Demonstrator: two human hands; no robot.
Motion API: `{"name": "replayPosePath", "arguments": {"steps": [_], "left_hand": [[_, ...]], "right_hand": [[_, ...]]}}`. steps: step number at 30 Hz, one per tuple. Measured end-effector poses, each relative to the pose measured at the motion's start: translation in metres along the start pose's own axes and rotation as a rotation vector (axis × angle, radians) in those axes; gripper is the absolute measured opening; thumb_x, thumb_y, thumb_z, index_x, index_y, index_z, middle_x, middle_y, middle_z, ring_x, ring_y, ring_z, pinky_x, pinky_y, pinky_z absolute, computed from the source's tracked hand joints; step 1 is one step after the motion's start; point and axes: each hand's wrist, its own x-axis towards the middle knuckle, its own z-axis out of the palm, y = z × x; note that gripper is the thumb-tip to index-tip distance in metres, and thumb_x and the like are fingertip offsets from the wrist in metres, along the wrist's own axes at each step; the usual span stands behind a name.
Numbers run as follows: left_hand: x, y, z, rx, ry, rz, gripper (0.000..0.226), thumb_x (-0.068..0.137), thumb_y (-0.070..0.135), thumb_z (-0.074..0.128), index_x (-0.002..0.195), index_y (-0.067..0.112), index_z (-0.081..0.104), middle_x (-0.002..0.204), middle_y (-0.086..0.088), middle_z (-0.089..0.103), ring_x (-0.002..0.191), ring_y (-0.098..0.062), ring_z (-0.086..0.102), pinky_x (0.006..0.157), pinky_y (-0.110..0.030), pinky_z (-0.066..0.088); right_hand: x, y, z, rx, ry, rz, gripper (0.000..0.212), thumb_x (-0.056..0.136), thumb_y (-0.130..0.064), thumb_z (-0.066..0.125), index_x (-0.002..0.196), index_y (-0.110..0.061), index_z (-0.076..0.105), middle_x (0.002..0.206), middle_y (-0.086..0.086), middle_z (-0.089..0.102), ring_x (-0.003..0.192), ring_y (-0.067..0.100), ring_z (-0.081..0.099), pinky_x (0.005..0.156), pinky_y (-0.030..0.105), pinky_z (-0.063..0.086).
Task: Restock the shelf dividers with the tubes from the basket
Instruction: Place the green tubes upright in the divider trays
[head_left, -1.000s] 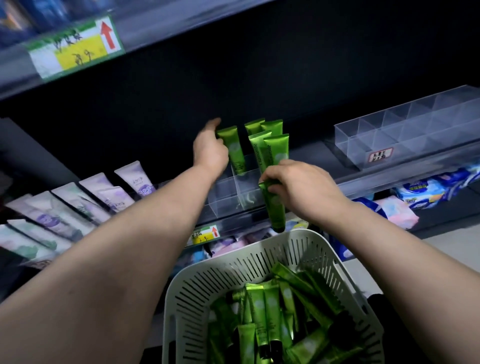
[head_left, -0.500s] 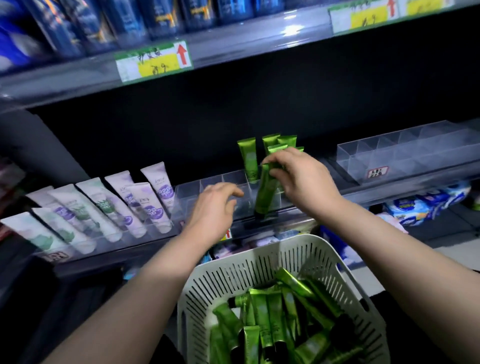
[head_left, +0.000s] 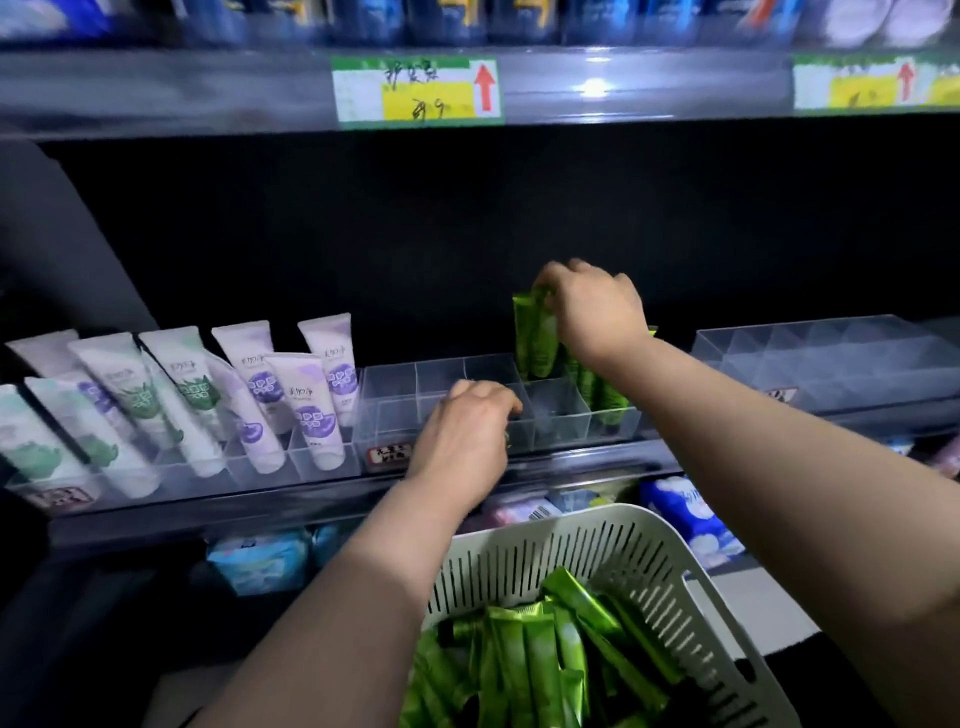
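Several shiny green tubes (head_left: 545, 665) lie heaped in a white slotted basket (head_left: 524, 556) at the bottom of the view. A clear divider tray (head_left: 395, 395) sits on the middle shelf. Green tubes (head_left: 597, 395) stand upright in its right-hand compartments. My right hand (head_left: 592, 312) pinches the top of one green tube (head_left: 535, 338), which stands in the tray's back row. My left hand (head_left: 467, 431) rests on the front of the tray with its fingers curled over a compartment wall. Its fingertips are hidden.
White tubes with purple and green labels (head_left: 311, 400) lean in dividers to the left. Another clear divider tray (head_left: 831, 364) stands at the right. The upper shelf edge carries a price label (head_left: 415, 91). Blue and white packs (head_left: 685, 512) fill the shelf below.
My right hand has carried its green tube up and back into the rear row. My left hand has come down from the rear tubes to the tray's front. The view has tilted upward.
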Motion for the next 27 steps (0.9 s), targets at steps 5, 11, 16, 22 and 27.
{"name": "replayPosePath", "arguments": {"steps": [5,11,16,22,27], "left_hand": [[0.007,0.007,0.006,0.012,0.017,0.050,0.041,0.090,-0.001,0.051,0.124,0.022,0.058,0.131,0.006,0.054,0.124,-0.016,0.040,0.100,-0.032,0.038],[0.008,0.006,0.008,0.029,0.023,0.028,0.040,0.091,0.001,0.052,0.125,0.021,0.057,0.131,0.005,0.054,0.122,-0.017,0.041,0.098,-0.032,0.040],[0.007,0.003,0.009,0.047,0.042,0.030,0.043,0.090,-0.003,0.051,0.126,0.021,0.057,0.130,0.004,0.055,0.122,-0.017,0.041,0.098,-0.032,0.040],[-0.010,0.007,0.010,0.063,-0.013,0.117,0.042,0.089,-0.004,0.051,0.122,0.022,0.060,0.125,0.004,0.060,0.117,-0.018,0.047,0.093,-0.031,0.042],[-0.036,0.008,0.020,0.098,-0.207,0.086,0.028,0.091,0.014,0.055,0.114,0.030,0.059,0.112,0.000,0.067,0.102,-0.025,0.061,0.083,-0.037,0.051]], "right_hand": [[0.005,0.002,0.019,-0.105,-0.081,0.010,0.038,0.089,-0.005,0.045,0.122,-0.021,0.053,0.108,0.005,0.060,0.102,0.029,0.058,0.084,0.038,0.033],[0.005,0.005,0.024,-0.145,-0.090,-0.001,0.045,0.086,-0.004,0.049,0.126,-0.023,0.053,0.113,0.004,0.061,0.109,0.028,0.055,0.087,0.039,0.035],[-0.010,0.008,0.014,-0.136,0.064,-0.070,0.044,0.084,-0.007,0.057,0.126,-0.021,0.054,0.113,0.005,0.059,0.109,0.029,0.051,0.084,0.041,0.037],[-0.069,0.013,0.014,-0.112,0.202,-0.171,0.035,0.076,-0.003,0.063,0.106,-0.020,0.065,0.091,0.003,0.063,0.089,0.031,0.057,0.066,0.035,0.035],[-0.140,0.016,0.029,-0.063,0.109,-0.201,0.035,0.069,-0.006,0.068,0.100,-0.020,0.066,0.084,0.003,0.063,0.081,0.030,0.059,0.063,0.032,0.035]]}}
